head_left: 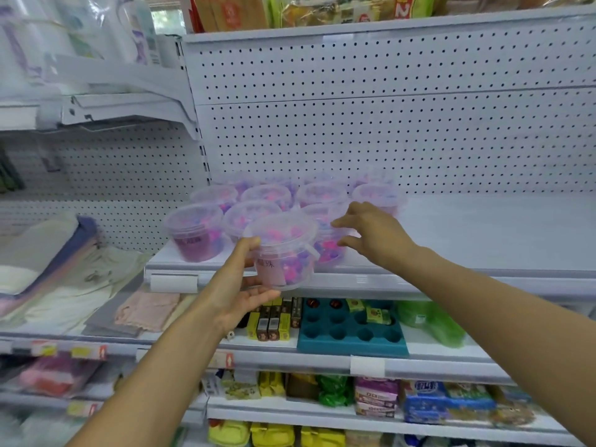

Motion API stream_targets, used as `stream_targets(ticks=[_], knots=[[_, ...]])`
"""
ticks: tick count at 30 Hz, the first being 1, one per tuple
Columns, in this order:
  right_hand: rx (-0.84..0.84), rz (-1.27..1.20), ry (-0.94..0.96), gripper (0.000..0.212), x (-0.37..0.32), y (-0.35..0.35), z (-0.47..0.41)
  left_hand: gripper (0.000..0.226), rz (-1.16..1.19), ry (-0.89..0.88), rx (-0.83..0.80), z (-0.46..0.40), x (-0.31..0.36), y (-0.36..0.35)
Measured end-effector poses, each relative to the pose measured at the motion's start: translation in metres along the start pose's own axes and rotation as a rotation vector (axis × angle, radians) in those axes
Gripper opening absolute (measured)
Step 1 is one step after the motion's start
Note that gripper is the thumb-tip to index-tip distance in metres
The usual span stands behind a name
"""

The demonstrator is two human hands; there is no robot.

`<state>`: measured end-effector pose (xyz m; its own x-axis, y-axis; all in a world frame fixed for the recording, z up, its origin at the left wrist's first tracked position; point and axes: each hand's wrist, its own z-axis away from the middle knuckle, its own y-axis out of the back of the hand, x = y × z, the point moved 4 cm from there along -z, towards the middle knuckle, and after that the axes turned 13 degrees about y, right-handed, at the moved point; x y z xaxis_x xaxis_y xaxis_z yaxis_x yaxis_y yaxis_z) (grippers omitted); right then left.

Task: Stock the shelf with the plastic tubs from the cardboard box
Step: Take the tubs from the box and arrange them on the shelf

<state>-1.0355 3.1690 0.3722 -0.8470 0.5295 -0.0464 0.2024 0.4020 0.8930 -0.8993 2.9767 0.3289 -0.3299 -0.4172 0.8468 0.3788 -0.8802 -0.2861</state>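
Note:
A clear plastic tub (283, 250) filled with pink and purple bits is held from below and the side by my left hand (240, 285), just in front of the white shelf's (483, 233) front edge. My right hand (371, 233) hovers with fingers spread next to a tub (325, 221) standing on the shelf at the front right of the group; whether it touches that tub is unclear. Several more tubs (267, 196) stand in rows on the left part of the shelf. The cardboard box is out of view.
White pegboard (387, 124) backs the shelf. Below it sit a teal tray with round holes (351, 330), small boxes (274, 321) and a green packet (432, 321). Folded cloths (64, 269) lie on the left shelf. Snack packs fill the lower shelves.

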Motion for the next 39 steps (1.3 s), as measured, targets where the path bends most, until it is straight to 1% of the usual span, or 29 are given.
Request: stream_targets(ticks=[4,6,8,10,11,13,15,16,17,18,20,21,23,25,26,27,30,32,36,39], knots=[[-0.027,-0.02,0.0,0.037,-0.005,0.002,-0.001,0.038,-0.008,-0.013,0.021,0.007,0.004,0.001],[0.021,-0.08,0.011,0.033,-0.003,0.008,0.004,0.039,-0.014,-0.006,0.018,0.009,0.007,0.0],[0.168,-0.298,-0.055,0.03,-0.005,0.021,0.012,0.041,-0.003,-0.015,0.01,0.011,0.01,-0.006],[0.24,-0.614,-0.206,0.035,-0.01,0.035,0.018,0.041,0.008,-0.03,-0.009,0.014,0.011,-0.017],[0.213,-0.729,-0.291,0.045,-0.013,0.041,0.02,0.041,0.01,-0.034,-0.025,0.017,0.011,-0.025],[0.058,-0.882,-0.447,0.07,-0.016,0.047,0.028,0.04,0.007,-0.044,-0.074,0.021,0.009,-0.044],[-0.08,-1.072,-0.539,0.084,-0.02,0.052,0.036,0.036,-0.007,-0.061,-0.133,0.026,0.007,-0.068],[-0.104,-1.163,-0.554,0.083,-0.022,0.055,0.039,0.034,-0.024,-0.076,-0.158,0.028,0.007,-0.08],[-0.09,-1.223,-0.561,0.076,-0.021,0.058,0.042,0.033,-0.051,-0.092,-0.182,0.029,0.006,-0.092],[-0.039,-1.252,-0.577,0.064,-0.018,0.062,0.044,0.036,-0.09,-0.1,-0.206,0.03,0.006,-0.102],[0.113,-1.26,-0.654,0.042,-0.003,0.069,0.05,0.046,-0.226,-0.129,-0.217,0.028,0.007,-0.118],[0.178,-1.261,-0.703,0.037,0.007,0.071,0.053,0.048,-0.328,-0.182,-0.179,0.024,0.011,-0.12],[0.268,-1.247,-0.811,0.032,0.029,0.072,0.064,0.046,-0.546,-0.394,0.002,0.011,0.026,-0.115],[0.293,-1.19,-0.898,0.032,0.05,0.07,0.076,0.043,-0.751,-0.633,0.179,-0.003,0.042,-0.105],[0.288,-1.158,-0.932,0.034,0.059,0.067,0.081,0.042,-0.85,-0.707,0.217,-0.012,0.047,-0.102],[0.28,-1.129,-0.959,0.036,0.066,0.062,0.084,0.042,-0.955,-0.742,0.23,-0.021,0.048,-0.099],[0.231,-1.062,-1.0,0.041,0.08,0.047,0.085,0.043,-1.248,-0.764,0.207,-0.045,0.043,-0.095],[0.186,-1.021,-1.011,0.043,0.086,0.038,0.082,0.043,-1.377,-0.763,0.214,-0.05,0.04,-0.095],[0.099,-0.978,-1.026,0.044,0.096,0.026,0.073,0.042,-1.452,-0.809,0.335,-0.048,0.042,-0.098],[0.052,-0.953,-1.024,0.042,0.099,0.022,0.067,0.043,-1.506,-0.838,0.438,-0.046,0.042,-0.102]])
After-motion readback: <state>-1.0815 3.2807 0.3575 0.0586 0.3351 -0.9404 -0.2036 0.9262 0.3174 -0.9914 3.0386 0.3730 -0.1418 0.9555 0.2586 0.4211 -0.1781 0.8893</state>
